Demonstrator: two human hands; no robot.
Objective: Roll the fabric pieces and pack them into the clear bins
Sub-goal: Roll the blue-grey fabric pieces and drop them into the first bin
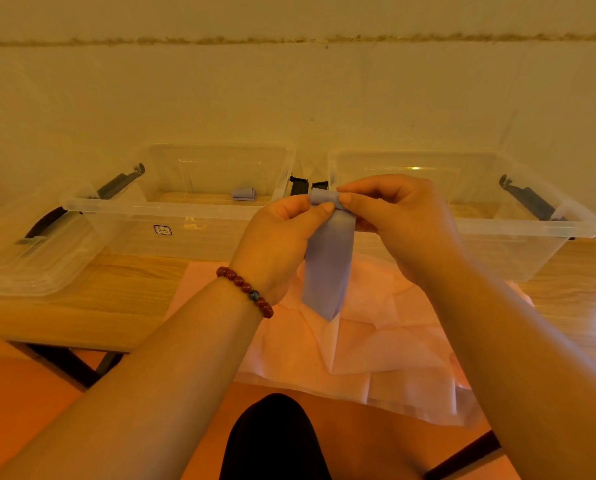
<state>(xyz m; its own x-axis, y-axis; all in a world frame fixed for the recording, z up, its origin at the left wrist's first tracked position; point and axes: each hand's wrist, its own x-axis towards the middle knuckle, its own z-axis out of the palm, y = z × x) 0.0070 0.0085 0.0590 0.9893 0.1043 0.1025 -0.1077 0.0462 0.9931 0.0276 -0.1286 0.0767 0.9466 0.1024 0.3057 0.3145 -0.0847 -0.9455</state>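
Spanning the frame, wood table [116, 306] against a plain wall [289, 98]. Two clear bins side by side at the back edge: left bin [192, 220], right bin [504, 233], dark latch handles at their outer ends. Loose clear lid [30, 261] lies left of the left bin. Pink sheets [376, 358] piled flat at the table's near edge, overhanging it toward the person.

Blue strip [327, 271] held in the air above the pink sheets, in front of the gap between the bins. Long axis runs roughly vertical; top end curled into a small roll lying left-right, free tail hangs down and ends in a point over the pink sheets.

Forearms rise from the bottom corners and meet at centre. Left hand [279, 237]: thumb and forefinger pinch the left end of the curled top, other fingers tucked behind the strip. Right hand [393, 216]: thumb and forefinger pinch the right end, remaining fingers curled.

Finished blue roll [244, 194] sits on the left bin's floor, lying sideways. Red bead bracelet [246, 289] on the left wrist.
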